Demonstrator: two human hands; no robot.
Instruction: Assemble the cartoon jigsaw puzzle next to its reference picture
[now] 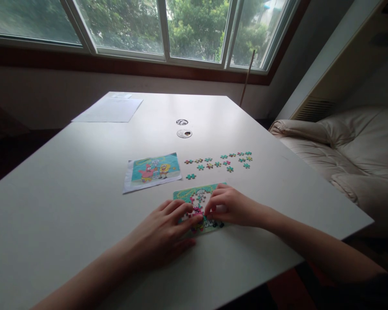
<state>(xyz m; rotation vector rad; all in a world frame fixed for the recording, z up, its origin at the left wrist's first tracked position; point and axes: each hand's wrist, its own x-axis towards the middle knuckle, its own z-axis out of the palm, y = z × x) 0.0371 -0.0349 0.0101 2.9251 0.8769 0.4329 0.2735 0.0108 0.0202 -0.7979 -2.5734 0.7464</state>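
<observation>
A partly filled cartoon jigsaw puzzle [189, 190] lies near the table's front edge, with white gaps in its middle. My left hand [170, 228] rests over its left side, fingers stretched out and thumb touching the lower middle. My right hand [234, 206] is over the right side, thumb and forefinger pinched on a small puzzle piece [205, 217] at the gap, mostly hidden by the fingertips. Several loose puzzle pieces [217, 164] are spread in rough rows behind the puzzle. A printed reference picture [155, 170] of the cartoon characters lies to the left of them.
The white table [84, 193] carries two round inserts [184, 133] in its middle and paper sheets [108, 110] at the far left corner. Beyond its right edge stands a pale leather sofa [368, 146]. A thin stick [247, 77] leans by the window.
</observation>
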